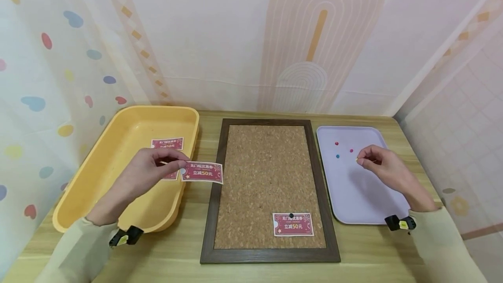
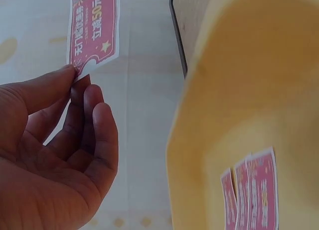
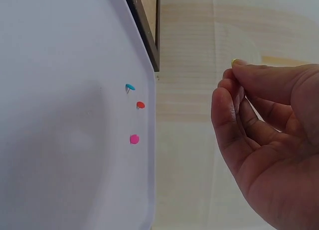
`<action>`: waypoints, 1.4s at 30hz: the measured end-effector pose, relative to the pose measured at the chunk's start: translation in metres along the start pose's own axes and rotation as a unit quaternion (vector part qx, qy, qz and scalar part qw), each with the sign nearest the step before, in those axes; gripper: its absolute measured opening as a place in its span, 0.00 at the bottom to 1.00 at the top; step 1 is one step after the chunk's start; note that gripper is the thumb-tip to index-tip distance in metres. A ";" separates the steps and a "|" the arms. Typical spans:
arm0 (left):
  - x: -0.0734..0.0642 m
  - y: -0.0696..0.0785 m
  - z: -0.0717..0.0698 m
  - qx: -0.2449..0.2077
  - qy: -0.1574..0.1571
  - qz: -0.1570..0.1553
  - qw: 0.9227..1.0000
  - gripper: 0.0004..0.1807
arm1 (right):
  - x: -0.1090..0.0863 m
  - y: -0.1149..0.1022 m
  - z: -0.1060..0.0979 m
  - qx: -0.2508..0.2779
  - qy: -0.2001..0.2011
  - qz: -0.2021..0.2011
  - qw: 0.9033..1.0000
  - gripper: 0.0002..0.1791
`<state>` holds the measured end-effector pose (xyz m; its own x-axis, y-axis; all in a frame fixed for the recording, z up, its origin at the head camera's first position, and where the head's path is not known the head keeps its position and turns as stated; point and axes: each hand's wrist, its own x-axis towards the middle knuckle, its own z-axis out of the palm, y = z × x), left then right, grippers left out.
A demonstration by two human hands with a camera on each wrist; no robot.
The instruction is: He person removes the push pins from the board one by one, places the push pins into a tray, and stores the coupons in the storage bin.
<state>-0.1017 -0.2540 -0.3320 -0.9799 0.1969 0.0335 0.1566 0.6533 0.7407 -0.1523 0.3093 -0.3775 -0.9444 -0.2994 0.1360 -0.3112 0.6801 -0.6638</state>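
Note:
Between thumb and fingertips, my left hand (image 1: 147, 170) pinches one end of a red coupon (image 1: 202, 173), holding it above the gap between the yellow basin and the corkboard's left frame. My right hand (image 1: 383, 168) is over the lilac tray (image 1: 347, 200) and pinches a small yellow thumbtack (image 3: 236, 62), mostly hidden by the fingertips. On the corkboard (image 1: 267, 174), another coupon (image 1: 294, 227) lies near the lower right, with a black thumbtack (image 1: 291, 215) at its top edge. Blue (image 3: 130, 86), red (image 3: 141, 105) and pink thumbtacks (image 3: 134, 139) lie on the tray.
The yellow basin (image 1: 165, 109) stands at the left, with several coupons (image 2: 262, 195) inside. The corkboard's dark wooden frame (image 1: 271, 255) lies flat on the wooden table (image 1: 177, 252). Patterned cloth (image 1: 220, 43) hangs behind and at both sides.

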 end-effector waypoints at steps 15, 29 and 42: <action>0.009 -0.042 -0.039 -0.002 0.007 -0.017 1.000 0.10 | 0.017 0.007 -0.005 -0.019 -0.022 0.006 1.000 0.02; 0.020 -0.083 -0.060 0.011 -0.035 -0.079 0.996 0.16 | 0.028 0.023 -0.004 -0.009 -0.052 -0.006 0.999 0.02; 0.026 -0.115 -0.067 0.002 -0.089 -0.124 0.988 0.18 | 0.040 0.037 0.004 0.015 -0.108 -0.016 0.994 0.02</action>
<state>-0.1539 -0.3726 -0.3711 -0.9508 0.1555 -0.2681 -0.0851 0.7008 0.7082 -0.2009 0.3201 -0.4000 -0.8882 -0.4595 -0.0004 -0.3354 0.6488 -0.6830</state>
